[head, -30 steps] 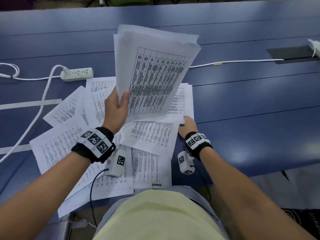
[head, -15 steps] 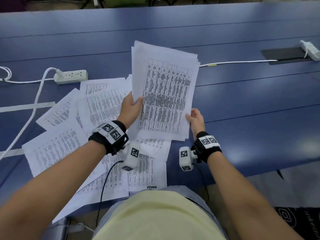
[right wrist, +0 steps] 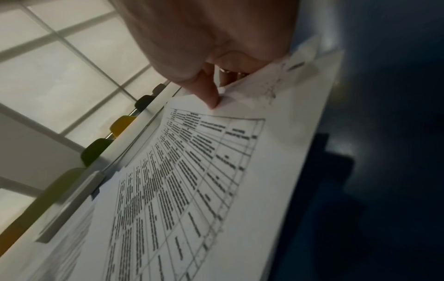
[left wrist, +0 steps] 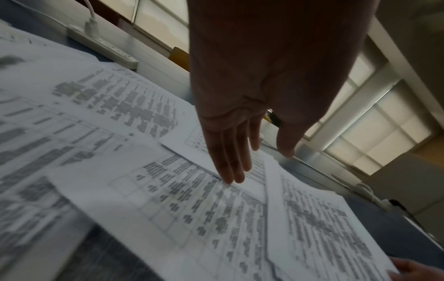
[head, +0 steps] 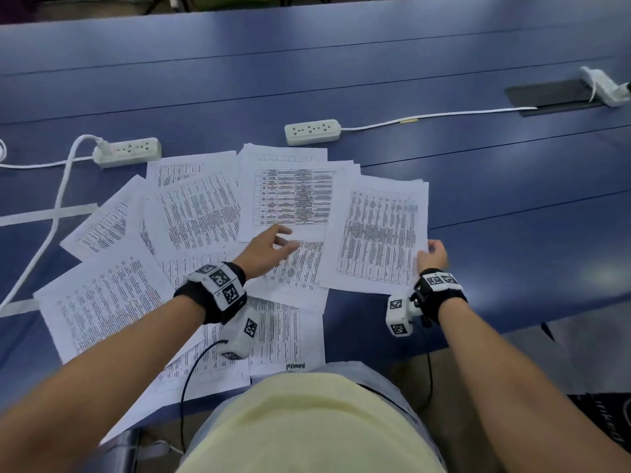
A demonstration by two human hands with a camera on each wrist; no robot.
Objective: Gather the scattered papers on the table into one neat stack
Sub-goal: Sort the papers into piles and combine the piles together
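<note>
Stack (head: 379, 233) of gathered papers lying on the tabletop (head: 512, 199) toward the near edge, right of the loose spread, its near-left corner overlapping other sheets. Right hand (head: 432, 256) pinching the stack's right edge close to the near-right corner; wrist view showing a fingertip (right wrist: 212, 98) pressing down on the top page with the other fingers curled under the paper (right wrist: 216, 180). Stack edges looking slightly fanned, not squared.

Left hand (head: 268, 249) reaching over the middle of the spread, fingers straight and a bit splayed, holding nothing. Fingertips (left wrist: 230, 175) sitting at the near edge of the centre sheet (head: 290, 196), right at the seam with the page beneath; cannot tell whether actually touching or just above.

Loose papers (head: 102, 302) still fanning out from the middle toward the left edge and the near edge, overlapping at mixed angles, one bottom sheet (head: 286, 339) hanging near the table's front edge by the person's torso.

Two white power strips lying beyond the papers: left strip (head: 128, 151) with a plug and white cable (head: 58, 206) running off toward the left edge, right strip (head: 312, 131) with its cord going toward the far-right corner. Pale tape strip (head: 47, 215) crossing the tabletop near the left edge.
</note>
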